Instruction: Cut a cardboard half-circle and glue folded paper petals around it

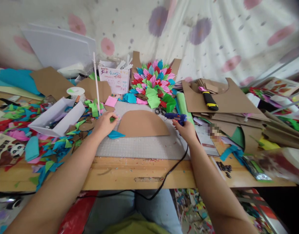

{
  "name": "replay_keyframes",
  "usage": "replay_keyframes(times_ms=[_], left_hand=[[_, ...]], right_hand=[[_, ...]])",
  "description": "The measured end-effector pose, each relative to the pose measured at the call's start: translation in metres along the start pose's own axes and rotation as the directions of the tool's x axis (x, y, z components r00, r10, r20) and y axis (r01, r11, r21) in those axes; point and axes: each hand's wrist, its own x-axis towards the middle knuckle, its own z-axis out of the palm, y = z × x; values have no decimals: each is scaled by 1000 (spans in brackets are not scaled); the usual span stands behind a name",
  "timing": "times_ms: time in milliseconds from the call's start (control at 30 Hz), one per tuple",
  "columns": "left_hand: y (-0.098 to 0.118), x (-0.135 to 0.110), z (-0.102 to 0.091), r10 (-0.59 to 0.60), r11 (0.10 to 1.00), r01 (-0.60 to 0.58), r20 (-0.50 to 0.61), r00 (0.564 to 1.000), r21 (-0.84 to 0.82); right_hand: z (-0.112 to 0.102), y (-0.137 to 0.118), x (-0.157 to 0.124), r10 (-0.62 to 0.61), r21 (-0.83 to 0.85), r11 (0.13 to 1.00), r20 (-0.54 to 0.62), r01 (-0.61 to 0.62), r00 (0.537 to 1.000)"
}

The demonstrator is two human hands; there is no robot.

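Observation:
My right hand (187, 131) is wrapped round a blue hot glue gun (175, 117), its nozzle pointing left and its black cord trailing down over the table edge. A brown cardboard piece (143, 125) with a rounded top and straight lower edge lies flat on the grey cutting mat (139, 148), between my hands. At its left, my left hand (105, 125) is closed in a pinch, with a small green paper piece (112, 119) showing at the fingertips. A folded blue paper piece (115, 134) lies just below that hand, against the cardboard.
Pink, blue, red and green folded paper petals (153, 76) form a cluster behind the mat. A white open box (58, 118) stands left among paper scraps. On stacked cardboard (227, 97) at right lies a yellow-and-black cutter (210, 100). A thin white stick (96, 83) stands upright.

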Motion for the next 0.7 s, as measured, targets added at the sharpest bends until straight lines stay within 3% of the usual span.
replay_keyframes(times_ms=[133, 200, 267, 333, 400, 500, 567, 700], left_hand=[[0, 0, 1, 4, 1000, -5, -18, 1000, -9], [1, 0, 1, 15, 1000, -15, -15, 1000, -11], [2, 0, 0, 40, 999, -40, -3, 999, -11], [3, 0, -1, 72, 997, -72, 7, 997, -8], [6, -1, -2, 105, 994, -104, 22, 994, -10], [9, -1, -3, 162, 987, -161, 49, 986, -22], [11, -1, -3, 196, 980, -196, 54, 979, -20], [11, -3, -4, 228, 973, -229, 62, 972, 8]], right_hand=[[-4, -3, -5, 4, 3, 1000, -6, -4, 1000], [-10, -9, -6, -103, 24, 994, -167, 108, 981], [-17, -20, -8, -234, -30, 970, -377, 240, 896], [-23, -38, -11, -357, -129, 933, -455, 336, 816], [-19, -60, -14, -484, -164, 874, -352, 456, 801], [8, -96, -20, -658, -86, 753, -88, 652, 748], [35, -116, -24, -714, -26, 698, 57, 716, 698], [80, -147, -36, -745, 0, 646, 217, 763, 631]])
